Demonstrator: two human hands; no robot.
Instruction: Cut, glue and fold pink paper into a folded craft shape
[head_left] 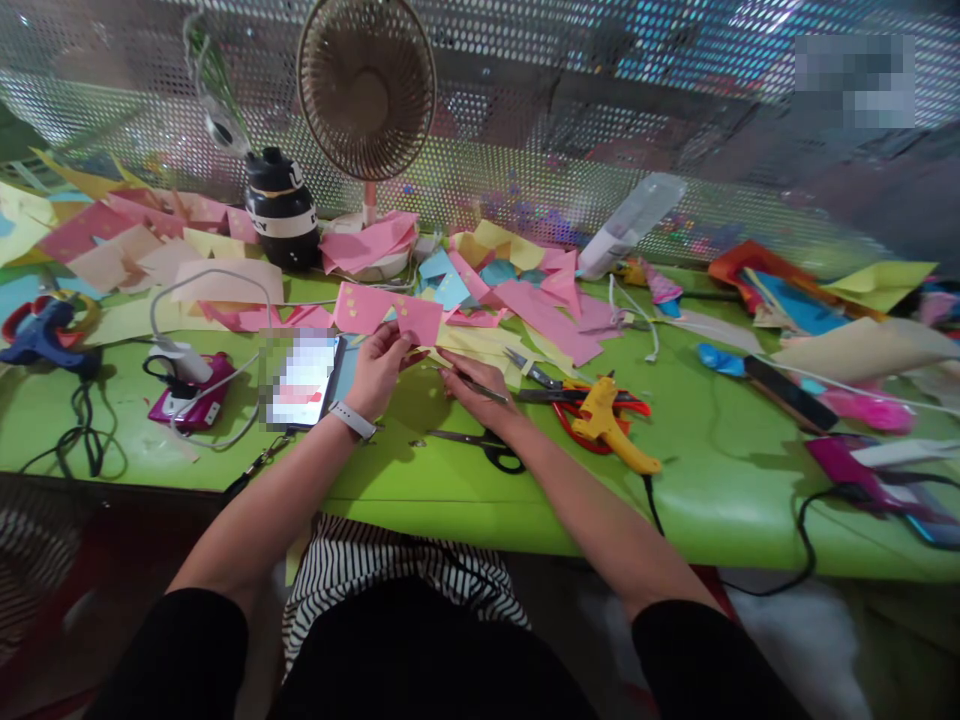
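My left hand (pixel 382 355) pinches the lower edge of a pink paper piece (pixel 364 308) with small yellowish marks, raised above the table. To its right, my right hand (pixel 476 385) is closed around a slim metal tool (pixel 489 391) resembling tweezers, whose tip points left toward the paper. My fingertips partly hide that tip. Black-handled scissors (pixel 501 455) lie just below my right hand. Beyond it is another pair of scissors (pixel 531 368) with grey blades, near a yellow glue gun (pixel 604 415). A phone (pixel 300 380) with a lit screen lies left of my left wrist.
Loose coloured paper (pixel 555 315) covers the back of the green table (pixel 420 485). A fan (pixel 367 90), a black bottle (pixel 281 215) and a clear bottle (pixel 634 220) stand there. At left are a power strip (pixel 199 395) with cables and a blue glue gun (pixel 49 335).
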